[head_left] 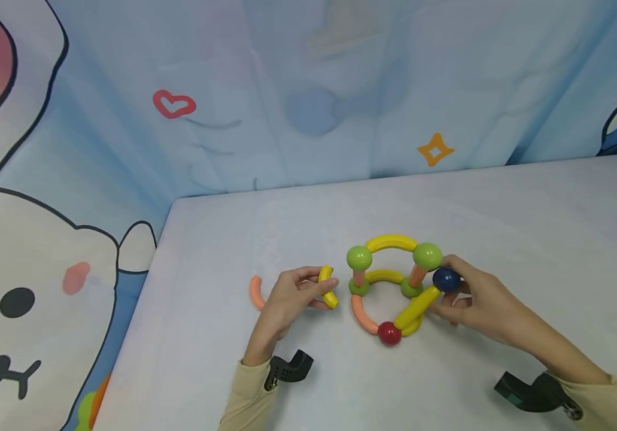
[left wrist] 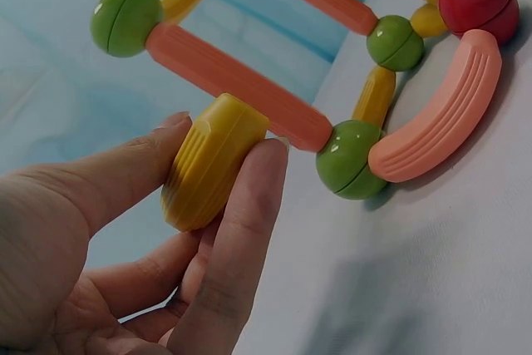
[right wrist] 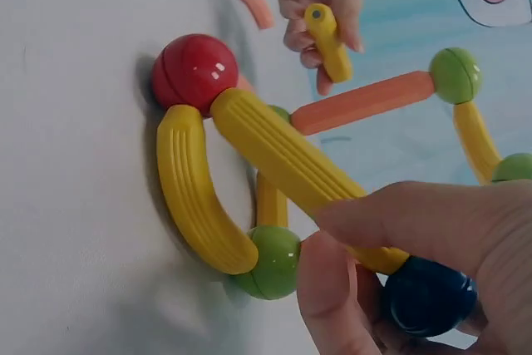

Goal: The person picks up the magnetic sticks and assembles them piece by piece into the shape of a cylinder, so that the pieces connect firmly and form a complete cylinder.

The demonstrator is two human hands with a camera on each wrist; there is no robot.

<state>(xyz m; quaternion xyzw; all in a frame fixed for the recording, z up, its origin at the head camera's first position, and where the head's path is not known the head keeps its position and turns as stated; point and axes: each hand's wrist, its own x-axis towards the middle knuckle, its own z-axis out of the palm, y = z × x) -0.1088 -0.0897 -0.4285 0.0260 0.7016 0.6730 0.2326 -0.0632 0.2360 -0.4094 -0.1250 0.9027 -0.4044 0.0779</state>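
In the head view my left hand (head_left: 289,299) pinches a short curved yellow stick (head_left: 328,287) between thumb and fingers, apart from the ball-and-stick frame. My right hand (head_left: 477,299) grips the upper end of a straight yellow stick (right wrist: 287,155), by the dark blue ball (head_left: 446,279) at its tip. That stick leans up from the red ball (head_left: 389,333) on the table. Curved yellow and salmon sticks (left wrist: 440,110) join the red ball and green balls (left wrist: 353,160) in a low ring. Two salmon sticks (left wrist: 241,85) rise to upper green balls (head_left: 359,258), bridged by a curved yellow stick (head_left: 391,242).
A loose curved salmon stick (head_left: 256,292) lies on the white-covered table (head_left: 222,239), just left of my left hand. Behind the table hangs a pale blue printed curtain (head_left: 265,137). Each wrist wears a black camera mount (head_left: 289,366).
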